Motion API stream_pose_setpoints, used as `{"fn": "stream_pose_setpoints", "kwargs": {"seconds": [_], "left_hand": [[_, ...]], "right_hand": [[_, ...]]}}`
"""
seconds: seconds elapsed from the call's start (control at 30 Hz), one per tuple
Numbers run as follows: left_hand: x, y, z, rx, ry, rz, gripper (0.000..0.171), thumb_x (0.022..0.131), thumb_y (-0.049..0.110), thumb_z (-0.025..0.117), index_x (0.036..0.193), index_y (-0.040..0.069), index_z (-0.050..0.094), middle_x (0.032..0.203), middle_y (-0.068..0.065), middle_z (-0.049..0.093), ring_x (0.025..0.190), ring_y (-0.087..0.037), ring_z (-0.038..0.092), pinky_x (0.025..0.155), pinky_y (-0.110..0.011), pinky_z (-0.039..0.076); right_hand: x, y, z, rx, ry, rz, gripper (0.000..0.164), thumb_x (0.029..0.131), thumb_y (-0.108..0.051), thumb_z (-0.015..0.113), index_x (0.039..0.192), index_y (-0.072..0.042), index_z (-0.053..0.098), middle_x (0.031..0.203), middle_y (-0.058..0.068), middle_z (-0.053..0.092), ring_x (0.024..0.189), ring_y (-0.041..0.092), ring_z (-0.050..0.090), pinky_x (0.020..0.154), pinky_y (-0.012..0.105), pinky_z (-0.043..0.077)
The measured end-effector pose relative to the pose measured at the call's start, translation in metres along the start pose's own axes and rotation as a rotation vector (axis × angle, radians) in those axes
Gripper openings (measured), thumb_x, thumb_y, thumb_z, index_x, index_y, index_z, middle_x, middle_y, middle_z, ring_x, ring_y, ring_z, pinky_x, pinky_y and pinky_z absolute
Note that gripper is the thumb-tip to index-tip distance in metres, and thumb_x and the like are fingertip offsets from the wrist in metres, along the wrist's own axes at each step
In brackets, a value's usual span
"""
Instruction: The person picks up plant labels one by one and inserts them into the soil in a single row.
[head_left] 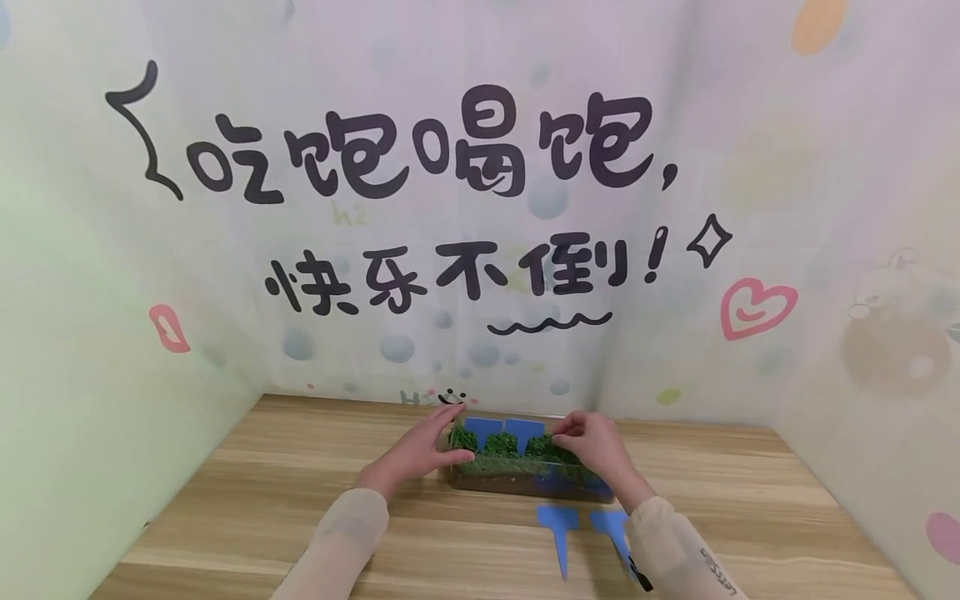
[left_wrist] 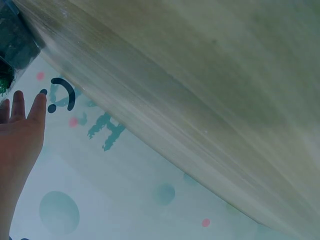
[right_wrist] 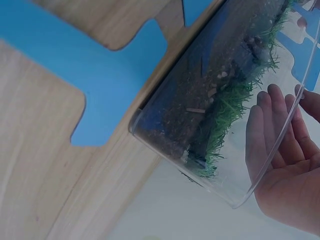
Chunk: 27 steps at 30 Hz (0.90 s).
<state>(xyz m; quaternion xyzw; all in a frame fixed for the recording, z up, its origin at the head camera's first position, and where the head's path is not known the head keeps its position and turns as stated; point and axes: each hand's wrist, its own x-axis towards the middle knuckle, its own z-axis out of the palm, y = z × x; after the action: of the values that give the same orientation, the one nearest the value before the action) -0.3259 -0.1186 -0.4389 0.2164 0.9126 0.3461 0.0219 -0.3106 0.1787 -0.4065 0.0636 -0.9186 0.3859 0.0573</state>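
A clear planter box (head_left: 517,479) with brown soil and green tufts (head_left: 501,444) stands on the table. Two blue T-shaped plant labels (head_left: 523,432) rise upright along its back. My left hand (head_left: 416,450) is at the box's left end, thumb toward the front and fingers spread behind. At the right end, my right hand (head_left: 598,446) reaches over the tufts, thumb and index tips close together beside the right label. Its other fingers show through the clear wall (right_wrist: 235,192) in the right wrist view. I cannot tell whether the right fingertips pinch anything.
In front of the box lie two more blue labels (head_left: 558,529), one partly covered by the right sleeve (head_left: 675,542). A black marker-like object (head_left: 639,575) lies by that sleeve. A printed curtain (head_left: 480,358) hangs close behind the box.
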Motion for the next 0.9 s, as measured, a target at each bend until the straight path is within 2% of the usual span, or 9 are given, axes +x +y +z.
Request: {"fn": "stream_pose_setpoints", "kwargs": {"seconds": [0.37,0.7,0.9], "left_hand": [[-0.0009,0.0012,-0.0002,-0.009,-0.002,-0.016,0.085,0.09,0.046,0.071,0.159,0.02,0.028,0.165,-0.015,0.025,0.148,-0.041,0.031,0.114,-0.064,0.032],[-0.0008,0.0009,0.0001,-0.014,-0.007,-0.017,0.084,0.091,0.044,0.071,0.159,0.02,0.028,0.165,-0.015,0.025,0.148,-0.042,0.031,0.114,-0.065,0.032],[-0.0014,0.0008,0.0001,-0.007,-0.007,-0.002,0.085,0.091,0.044,0.071,0.159,0.017,0.029,0.164,-0.017,0.027,0.147,-0.042,0.033,0.113,-0.064,0.033]], "right_hand": [[-0.0032,-0.0002,-0.0049,-0.006,0.001,0.002,0.004,0.09,-0.011,0.073,0.09,-0.007,0.072,0.087,0.004,0.073,0.081,0.016,0.068,0.071,0.034,0.055],[-0.0054,0.0011,-0.0063,-0.004,0.012,-0.017,0.004,0.09,-0.011,0.072,0.089,-0.007,0.073,0.089,0.005,0.074,0.086,0.021,0.07,0.072,0.036,0.056],[-0.0047,0.0034,-0.0095,-0.001,0.013,-0.017,0.004,0.09,-0.011,0.072,0.09,-0.007,0.073,0.089,0.004,0.074,0.084,0.019,0.069,0.071,0.034,0.054]]}}
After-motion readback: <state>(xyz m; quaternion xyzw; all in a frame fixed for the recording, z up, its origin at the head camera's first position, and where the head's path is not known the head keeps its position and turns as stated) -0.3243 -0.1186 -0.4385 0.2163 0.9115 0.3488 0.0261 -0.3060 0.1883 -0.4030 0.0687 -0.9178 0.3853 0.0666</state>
